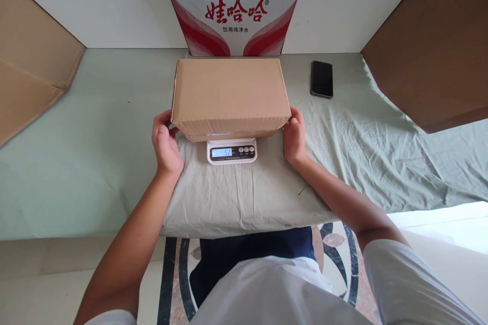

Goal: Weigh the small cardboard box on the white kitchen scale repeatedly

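A wrinkled pale green cloth sheet (95,162) covers the whole work surface and hangs over its near edge. On the right a big dark brown cardboard carton (430,45) stands tilted on the sheet, and a lighter brown cardboard flap (30,61) comes in from the left edge. Against the white wall at the back stands a white printed carton with red curved stripes and red lettering (232,5). Just in front of it, in the middle of the sheet, lies a plain brown cardboard box (229,94), closed, flat and level, its long side towards the person. It rests on top of the scale and overhangs the platform on both sides. The person's left hand (165,144) is closed on the box's left end, thumb at the lower near corner and fingers curled round the side. The right hand (294,137) clasps the right end in the same way, fingertips against the cardboard. Under the box's near edge a small white digital kitchen scale (232,151) shows only its front strip, with a lit pale blue display and three round buttons beside it. A black rectangular smartphone (322,78) lies face up on the sheet to the right of the box, well apart from both hands.
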A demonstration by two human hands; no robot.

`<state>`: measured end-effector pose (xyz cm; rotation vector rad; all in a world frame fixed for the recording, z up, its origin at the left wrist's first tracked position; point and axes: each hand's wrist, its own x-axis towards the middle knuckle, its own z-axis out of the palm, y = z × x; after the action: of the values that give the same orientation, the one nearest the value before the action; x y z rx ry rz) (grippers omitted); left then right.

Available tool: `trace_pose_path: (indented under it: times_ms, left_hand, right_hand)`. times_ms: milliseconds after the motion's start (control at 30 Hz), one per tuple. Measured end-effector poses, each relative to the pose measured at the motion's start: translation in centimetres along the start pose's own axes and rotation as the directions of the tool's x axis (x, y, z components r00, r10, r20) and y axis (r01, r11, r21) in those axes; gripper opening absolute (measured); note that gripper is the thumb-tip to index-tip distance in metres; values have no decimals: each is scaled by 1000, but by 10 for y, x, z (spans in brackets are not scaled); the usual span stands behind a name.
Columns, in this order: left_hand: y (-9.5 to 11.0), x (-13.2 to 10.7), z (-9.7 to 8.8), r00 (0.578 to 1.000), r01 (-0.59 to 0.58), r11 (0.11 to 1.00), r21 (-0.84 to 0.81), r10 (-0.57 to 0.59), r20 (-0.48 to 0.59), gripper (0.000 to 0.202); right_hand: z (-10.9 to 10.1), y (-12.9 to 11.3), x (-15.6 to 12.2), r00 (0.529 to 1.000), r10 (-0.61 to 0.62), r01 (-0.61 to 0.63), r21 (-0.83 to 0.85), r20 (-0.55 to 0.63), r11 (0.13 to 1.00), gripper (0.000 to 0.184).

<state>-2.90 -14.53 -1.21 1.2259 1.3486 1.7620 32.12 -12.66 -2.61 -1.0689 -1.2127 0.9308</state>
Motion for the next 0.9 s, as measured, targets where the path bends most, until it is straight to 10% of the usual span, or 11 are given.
trace_pose_path:
  times_ms: [900]
  left_hand:
    - [0,1,1,1000,-4,999,44,5,-9,72]
  right_hand:
    - [2,-1,0,1000,9,-9,6,-23,1000,58]
